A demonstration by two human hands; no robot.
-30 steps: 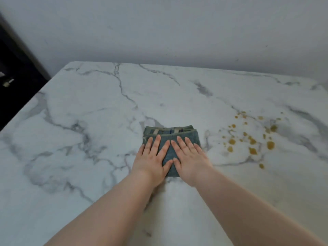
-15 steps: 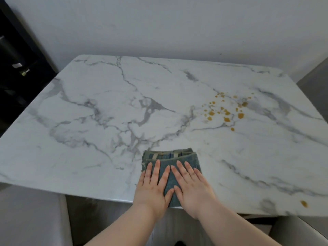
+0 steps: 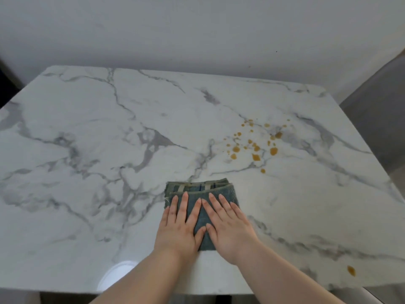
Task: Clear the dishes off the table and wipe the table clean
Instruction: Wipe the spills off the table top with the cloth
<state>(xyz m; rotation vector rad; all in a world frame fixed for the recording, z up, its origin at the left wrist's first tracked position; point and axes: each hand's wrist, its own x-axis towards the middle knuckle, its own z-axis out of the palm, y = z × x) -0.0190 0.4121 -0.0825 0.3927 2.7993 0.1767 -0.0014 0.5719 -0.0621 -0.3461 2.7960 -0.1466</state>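
Observation:
A folded blue-green cloth (image 3: 200, 190) lies on the white marble table (image 3: 87, 150), near its front middle. My left hand (image 3: 180, 227) and my right hand (image 3: 228, 227) press flat on the cloth side by side, fingers straight and pointing away from me. A scatter of brown-orange drops (image 3: 254, 145) stains the table to the right and beyond the cloth, apart from it. One single brown drop (image 3: 351, 270) sits near the front right edge.
A plain pale wall (image 3: 197, 29) runs behind the table's far edge. A grey chair back (image 3: 381, 119) stands at the right side. The table's front edge runs just below my wrists, with dark floor beneath.
Both hands stayed flat on the cloth while it slid back toward the table's front edge, away from the stains. From half a second ago it has moved slightly forward again.

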